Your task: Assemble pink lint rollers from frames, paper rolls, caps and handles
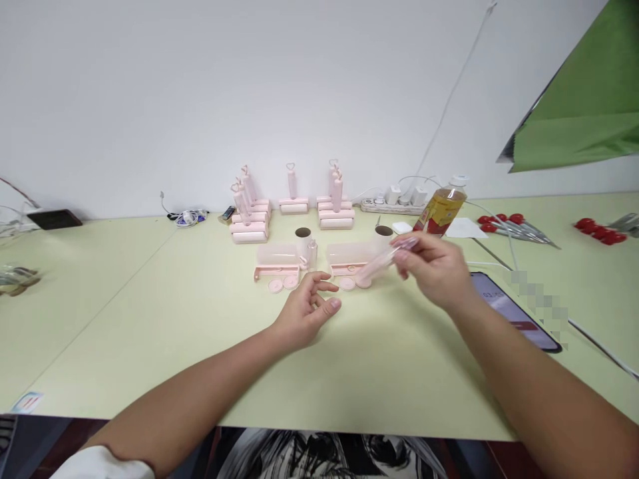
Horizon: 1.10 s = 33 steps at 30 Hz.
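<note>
My right hand (439, 269) pinches one end of a translucent pink lint roller handle (377, 265), tilted down to the left and blurred. With fingers loosely curled and apart, my left hand (307, 313) hovers over the table and holds nothing. Just beyond lie two translucent pink covers (277, 253), narrow pink trays (279, 271) and round pink caps (275, 286). Two white rolls (383, 243) with dark openings stand behind. Another clear pink handle (312, 255) stands by the left roll.
Several assembled pink lint rollers (249, 233) stand along the wall. To the right are a drink bottle (442, 207), a power strip (392, 205), a phone (514, 313), red-ended tools (516, 229) and white cables. A green sheet (579, 100) hangs at upper right.
</note>
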Motion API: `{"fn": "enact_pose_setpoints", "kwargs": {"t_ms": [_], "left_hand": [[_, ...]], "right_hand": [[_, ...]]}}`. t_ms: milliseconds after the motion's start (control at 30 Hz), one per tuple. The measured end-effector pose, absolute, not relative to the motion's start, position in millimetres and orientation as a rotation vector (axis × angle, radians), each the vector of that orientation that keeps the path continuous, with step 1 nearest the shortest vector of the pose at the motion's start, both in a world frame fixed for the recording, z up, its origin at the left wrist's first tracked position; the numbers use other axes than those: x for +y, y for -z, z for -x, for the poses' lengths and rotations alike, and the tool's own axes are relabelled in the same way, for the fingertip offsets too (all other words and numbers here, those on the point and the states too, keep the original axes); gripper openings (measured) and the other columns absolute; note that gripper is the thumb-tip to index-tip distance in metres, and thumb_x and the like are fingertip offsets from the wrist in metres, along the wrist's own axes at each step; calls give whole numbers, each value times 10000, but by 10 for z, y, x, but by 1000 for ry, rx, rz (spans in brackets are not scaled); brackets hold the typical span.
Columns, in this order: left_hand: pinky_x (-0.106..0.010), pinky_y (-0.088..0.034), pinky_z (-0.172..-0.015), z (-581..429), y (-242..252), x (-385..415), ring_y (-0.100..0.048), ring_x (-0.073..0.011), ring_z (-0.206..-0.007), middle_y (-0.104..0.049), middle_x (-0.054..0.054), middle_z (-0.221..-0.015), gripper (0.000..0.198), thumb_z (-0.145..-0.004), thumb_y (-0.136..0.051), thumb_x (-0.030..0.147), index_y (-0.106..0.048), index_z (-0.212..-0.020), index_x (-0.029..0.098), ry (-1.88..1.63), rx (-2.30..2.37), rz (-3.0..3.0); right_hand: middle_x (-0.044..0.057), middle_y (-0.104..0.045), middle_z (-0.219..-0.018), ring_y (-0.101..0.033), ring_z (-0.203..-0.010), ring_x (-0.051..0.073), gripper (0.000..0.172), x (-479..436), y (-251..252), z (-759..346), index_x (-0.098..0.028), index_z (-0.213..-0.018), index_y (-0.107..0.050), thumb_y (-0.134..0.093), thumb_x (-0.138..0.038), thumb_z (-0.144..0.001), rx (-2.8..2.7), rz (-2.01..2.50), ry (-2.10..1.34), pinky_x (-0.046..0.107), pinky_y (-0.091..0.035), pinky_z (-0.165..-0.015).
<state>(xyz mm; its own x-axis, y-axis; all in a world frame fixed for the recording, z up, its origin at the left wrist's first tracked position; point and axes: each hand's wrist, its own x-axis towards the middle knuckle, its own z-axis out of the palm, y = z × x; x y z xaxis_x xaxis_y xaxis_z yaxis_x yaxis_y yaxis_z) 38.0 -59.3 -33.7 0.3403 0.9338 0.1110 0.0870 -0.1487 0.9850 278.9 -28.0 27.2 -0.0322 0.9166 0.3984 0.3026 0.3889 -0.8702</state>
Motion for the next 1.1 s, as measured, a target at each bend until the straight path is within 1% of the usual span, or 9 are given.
{"fn": "enact_pose_setpoints", "kwargs": {"t_ms": [67,133,267,367,467,667,800,933,1100], "left_hand": [[-272,-490,-685,-328,355,-562,-586,-97,-710,-614,-79,-1109,426,-862,-596,455,-478,-1190,209,-995,1014,-1633],[-281,-486,-696,-289,370,-532,-576,-108,-705,-633,-60,-1008,360,-874,-572,443,-539,-1127,189,-977,1040,-1685],[-264,-455,-646,-262,385,-510,-546,-125,-665,-600,-5,-750,311,-881,-549,433,-588,-1049,174,-911,1057,-1771],[-234,-397,-573,-263,372,-518,-471,-107,-584,-526,32,-644,280,-878,-545,418,-600,-1005,175,-855,1036,-1840],[-220,-348,-535,-267,339,-530,-418,-97,-551,-477,47,-607,240,-872,-542,390,-612,-948,173,-816,1026,-1880],[-216,-350,-518,-273,288,-529,-456,-104,-558,-523,29,-628,244,-864,-528,368,-634,-959,170,-734,1124,-1943],[-229,-350,-525,-269,285,-490,-448,-108,-544,-527,24,-625,279,-867,-514,375,-646,-1000,169,-751,1245,-2041],[-237,-355,-538,-256,285,-449,-435,-106,-535,-539,22,-629,287,-868,-512,366,-655,-1010,163,-762,1305,-2074],[-240,-365,-552,-237,293,-434,-446,-112,-549,-554,16,-637,285,-869,-510,369,-669,-993,167,-760,1300,-2079]], "right_hand": [[7,-562,-643,-483,-531,139,197,-191,-331,-2960,-204,-807,-632,-669,-392,-762,-1563,1305,-415,288,-399,-512],[11,-567,-636,-498,-561,154,174,-98,-334,-3078,-207,-784,-642,-644,-381,-774,-1595,1476,-243,290,-386,-532],[34,-638,-672,-554,-606,184,181,35,-200,-3109,-196,-801,-670,-616,-367,-774,-1794,1664,-152,293,-377,-556],[49,-684,-743,-586,-649,193,217,86,-88,-3056,-188,-870,-691,-594,-363,-787,-1865,1669,-151,289,-387,-580],[54,-706,-789,-603,-670,195,239,127,-23,-3026,-182,-902,-699,-583,-362,-795,-1893,1659,-180,288,-393,-594],[78,-717,-821,-620,-712,214,303,208,14,-3029,-165,-961,-703,-591,-392,-795,-1837,1723,-153,296,-403,-614],[65,-701,-748,-614,-700,218,311,214,17,-3010,-169,-955,-693,-607,-418,-789,-1791,1747,-155,295,-397,-609],[34,-685,-691,-611,-668,209,290,197,10,-2984,-189,-954,-641,-631,-415,-772,-1745,1761,-213,290,-384,-595],[14,-662,-683,-602,-656,207,411,165,-25,-2978,-188,-1083,-543,-652,-413,-757,-1673,1737,-244,291,-378,-591]]}}
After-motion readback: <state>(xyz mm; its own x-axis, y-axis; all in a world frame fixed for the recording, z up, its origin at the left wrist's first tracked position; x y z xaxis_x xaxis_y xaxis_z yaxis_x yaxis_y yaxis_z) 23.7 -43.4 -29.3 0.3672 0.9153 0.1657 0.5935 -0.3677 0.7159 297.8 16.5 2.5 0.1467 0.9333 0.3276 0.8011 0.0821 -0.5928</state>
